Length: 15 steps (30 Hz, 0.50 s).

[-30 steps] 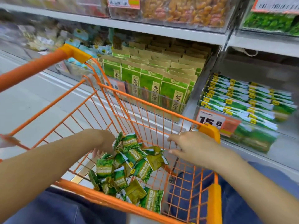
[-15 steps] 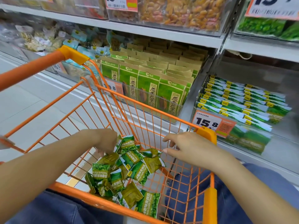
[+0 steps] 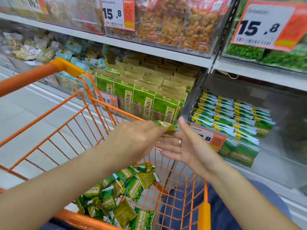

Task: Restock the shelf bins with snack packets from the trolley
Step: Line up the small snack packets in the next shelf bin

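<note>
Green and gold, a small snack packet (image 3: 167, 126) sits pinched at the fingertips of the left hand (image 3: 134, 138), held above the trolley (image 3: 106, 123) near its far rim. Its long axis runs roughly level, one end poking out toward the right hand (image 3: 186, 146) and the shelf bin of flat green packets (image 3: 232, 117); most of the packet is hidden behind the left fingers, so its printed face cannot be read. The left fingers (image 3: 154, 130) are curled together around it. The right hand lies just beside, palm up, its fingers (image 3: 169, 145) spread and straight, the thumb raised next to the packet's end; whether it touches the packet cannot be told. A ring shows on one right finger.

Below the hands, inside the trolley, lies a loose heap of green snack packets (image 3: 126, 193), tilted every way. Beyond the trolley's far rim stands a bin of tall green and tan bags (image 3: 149, 97) behind a clear front. To the right of the trolley, an orange price tag (image 3: 214, 140) hangs on the front of the flat-packet bin, partly covered by the right hand. Above the trolley, a higher shelf carries clear bins of yellowish snacks (image 3: 179, 27).
</note>
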Tool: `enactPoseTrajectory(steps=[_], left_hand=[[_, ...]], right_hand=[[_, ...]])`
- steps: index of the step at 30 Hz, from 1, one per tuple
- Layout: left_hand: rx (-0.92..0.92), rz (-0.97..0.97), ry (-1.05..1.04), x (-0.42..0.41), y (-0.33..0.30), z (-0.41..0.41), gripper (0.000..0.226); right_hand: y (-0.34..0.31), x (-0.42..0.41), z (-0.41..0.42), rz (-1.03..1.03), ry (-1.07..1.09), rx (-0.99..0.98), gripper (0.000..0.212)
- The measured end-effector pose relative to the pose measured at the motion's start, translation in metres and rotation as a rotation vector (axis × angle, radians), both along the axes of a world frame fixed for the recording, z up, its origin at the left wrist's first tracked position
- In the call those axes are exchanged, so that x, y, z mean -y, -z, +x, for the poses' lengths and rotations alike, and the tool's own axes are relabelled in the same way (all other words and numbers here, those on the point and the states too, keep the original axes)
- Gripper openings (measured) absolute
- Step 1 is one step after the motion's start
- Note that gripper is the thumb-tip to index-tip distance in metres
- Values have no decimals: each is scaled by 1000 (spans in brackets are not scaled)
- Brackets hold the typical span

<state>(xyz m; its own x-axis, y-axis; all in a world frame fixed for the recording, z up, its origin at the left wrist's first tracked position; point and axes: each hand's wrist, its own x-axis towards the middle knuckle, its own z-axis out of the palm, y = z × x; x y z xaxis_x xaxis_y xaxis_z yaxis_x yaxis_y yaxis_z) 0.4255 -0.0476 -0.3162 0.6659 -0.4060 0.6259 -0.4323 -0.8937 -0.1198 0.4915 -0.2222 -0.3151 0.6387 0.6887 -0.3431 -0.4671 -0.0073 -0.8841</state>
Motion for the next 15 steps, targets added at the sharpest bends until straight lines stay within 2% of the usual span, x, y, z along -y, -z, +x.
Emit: enactPoseTrajectory(steps=[3,7,10,13,15], left_hand=[[49,211,84,14,4,-4,17],[45,318,153,20,4,-5,23],[-29,376,192,22,9,-11,26],[-116,392,218,22,14,-17,17],[-189,316,206,21,18,-21,12]], right_hand=[[1,-2,-2,122,69,-116,52],[8,-3,-2,75,236,-135,21],[11,-2,-4,11,241,-70,18],[11,-3,-7,16,285,-75,20],[14,0,-5,47,324,-57,19]])
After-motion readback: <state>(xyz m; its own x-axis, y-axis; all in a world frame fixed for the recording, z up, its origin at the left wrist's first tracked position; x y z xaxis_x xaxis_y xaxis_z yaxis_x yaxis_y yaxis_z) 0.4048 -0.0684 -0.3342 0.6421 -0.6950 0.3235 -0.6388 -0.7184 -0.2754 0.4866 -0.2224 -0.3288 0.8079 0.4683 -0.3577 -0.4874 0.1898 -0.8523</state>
